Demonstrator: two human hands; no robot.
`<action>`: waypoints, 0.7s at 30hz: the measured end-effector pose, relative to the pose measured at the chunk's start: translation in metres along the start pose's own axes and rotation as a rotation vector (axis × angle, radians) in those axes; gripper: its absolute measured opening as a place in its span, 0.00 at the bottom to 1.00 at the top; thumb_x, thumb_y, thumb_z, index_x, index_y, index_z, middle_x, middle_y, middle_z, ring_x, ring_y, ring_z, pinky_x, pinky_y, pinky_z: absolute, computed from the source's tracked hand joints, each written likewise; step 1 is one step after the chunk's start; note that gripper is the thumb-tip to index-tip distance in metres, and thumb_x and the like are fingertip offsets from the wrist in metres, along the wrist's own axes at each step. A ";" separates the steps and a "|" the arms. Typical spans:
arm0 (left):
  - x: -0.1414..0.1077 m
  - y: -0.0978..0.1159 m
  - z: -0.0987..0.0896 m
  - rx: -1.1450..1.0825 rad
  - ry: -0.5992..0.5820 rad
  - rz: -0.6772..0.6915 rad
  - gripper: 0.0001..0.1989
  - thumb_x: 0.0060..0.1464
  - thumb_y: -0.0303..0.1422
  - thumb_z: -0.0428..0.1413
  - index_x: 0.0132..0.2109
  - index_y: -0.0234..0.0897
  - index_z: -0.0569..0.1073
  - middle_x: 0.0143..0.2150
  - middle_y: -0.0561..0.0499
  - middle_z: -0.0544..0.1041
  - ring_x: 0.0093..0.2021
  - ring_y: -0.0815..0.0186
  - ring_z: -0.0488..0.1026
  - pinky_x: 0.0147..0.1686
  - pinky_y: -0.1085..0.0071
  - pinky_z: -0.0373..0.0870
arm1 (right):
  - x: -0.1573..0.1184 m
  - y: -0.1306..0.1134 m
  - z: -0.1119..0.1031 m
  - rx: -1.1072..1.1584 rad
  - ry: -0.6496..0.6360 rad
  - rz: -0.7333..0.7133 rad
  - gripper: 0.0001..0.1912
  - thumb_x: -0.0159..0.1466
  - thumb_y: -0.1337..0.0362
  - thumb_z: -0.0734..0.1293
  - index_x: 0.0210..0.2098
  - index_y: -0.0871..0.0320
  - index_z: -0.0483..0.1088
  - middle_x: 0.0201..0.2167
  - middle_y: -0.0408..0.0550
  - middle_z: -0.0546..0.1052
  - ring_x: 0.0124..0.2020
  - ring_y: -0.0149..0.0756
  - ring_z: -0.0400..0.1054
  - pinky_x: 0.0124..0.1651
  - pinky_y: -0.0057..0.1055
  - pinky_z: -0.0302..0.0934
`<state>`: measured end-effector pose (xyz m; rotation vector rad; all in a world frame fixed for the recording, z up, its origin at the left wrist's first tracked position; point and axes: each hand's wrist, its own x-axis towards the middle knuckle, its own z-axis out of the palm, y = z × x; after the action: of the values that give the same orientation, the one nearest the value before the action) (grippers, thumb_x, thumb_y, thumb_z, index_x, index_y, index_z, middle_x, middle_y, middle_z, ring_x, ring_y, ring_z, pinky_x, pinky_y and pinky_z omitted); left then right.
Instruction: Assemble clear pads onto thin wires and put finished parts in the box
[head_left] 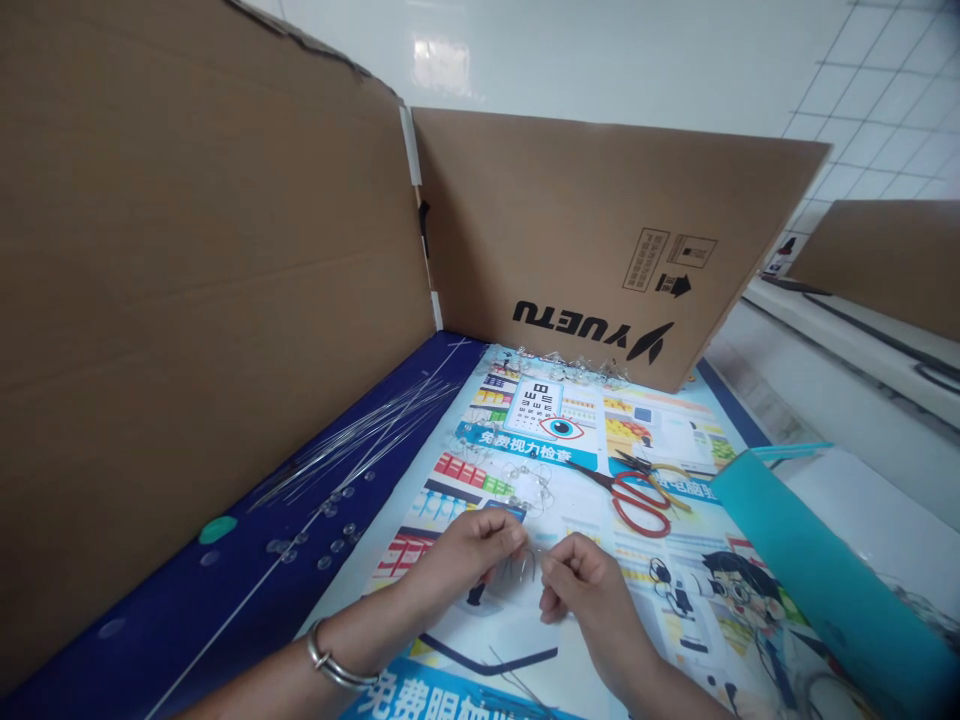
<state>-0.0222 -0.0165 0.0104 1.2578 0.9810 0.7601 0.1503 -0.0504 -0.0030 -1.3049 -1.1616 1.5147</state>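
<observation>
My left hand (484,540) is closed in a pinch over the printed sheet, and my right hand (577,578) is pinching close beside it. A thin curved wire (525,566) runs between the fingertips of both hands; its finer details are too small to make out. Just beyond the hands lies a ring of wire with clear beads (529,488). Right of that ring, red-handled scissors (641,505) rest beside a yellow-handled tool (667,480), which looks like pliers. Loose wire ends (517,675) show on the sheet near my wrists.
Cardboard walls stand at the left (210,220) and back (525,220). Long straight wires (360,435), loose clear beads (330,530) and a green oval piece (217,530) lie on the blue surface. Beaded wire pieces (562,365) line the back; a teal box (817,560) stands right.
</observation>
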 end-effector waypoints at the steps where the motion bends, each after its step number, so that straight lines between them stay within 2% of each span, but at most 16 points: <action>1: 0.000 -0.001 0.001 0.001 -0.018 0.000 0.17 0.51 0.44 0.53 0.28 0.33 0.69 0.23 0.55 0.67 0.18 0.76 0.57 0.18 0.79 0.52 | 0.000 0.000 0.000 -0.003 0.001 0.004 0.11 0.56 0.58 0.66 0.26 0.59 0.63 0.15 0.40 0.71 0.17 0.28 0.65 0.24 0.25 0.60; 6: -0.002 -0.004 0.006 0.046 -0.055 -0.045 0.12 0.47 0.40 0.57 0.29 0.33 0.71 0.20 0.58 0.64 0.17 0.76 0.56 0.17 0.78 0.52 | -0.001 0.000 0.001 -0.020 0.007 0.006 0.09 0.56 0.60 0.65 0.25 0.59 0.63 0.15 0.40 0.70 0.17 0.28 0.65 0.24 0.25 0.60; 15: -0.004 -0.007 0.015 0.077 0.053 0.001 0.10 0.47 0.36 0.55 0.25 0.34 0.67 0.20 0.56 0.68 0.18 0.75 0.56 0.19 0.78 0.51 | 0.000 0.003 0.002 -0.031 0.011 -0.024 0.07 0.56 0.62 0.63 0.25 0.59 0.63 0.16 0.40 0.71 0.18 0.28 0.65 0.25 0.25 0.59; 18: -0.002 -0.004 0.008 0.132 0.023 -0.012 0.08 0.48 0.34 0.54 0.26 0.34 0.67 0.21 0.56 0.69 0.18 0.75 0.56 0.19 0.78 0.51 | 0.001 0.000 0.001 -0.086 -0.033 0.015 0.08 0.56 0.61 0.63 0.26 0.59 0.63 0.16 0.40 0.70 0.18 0.28 0.64 0.24 0.25 0.59; 21: 0.001 0.001 -0.010 0.259 0.031 0.031 0.05 0.49 0.32 0.52 0.27 0.35 0.68 0.23 0.55 0.70 0.20 0.73 0.60 0.21 0.78 0.54 | -0.003 -0.008 -0.001 -0.305 -0.076 -0.005 0.08 0.57 0.60 0.61 0.25 0.58 0.64 0.17 0.40 0.69 0.19 0.29 0.64 0.23 0.24 0.58</action>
<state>-0.0309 -0.0115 0.0109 1.4910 1.1137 0.6933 0.1514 -0.0515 0.0060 -1.4506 -1.4890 1.4330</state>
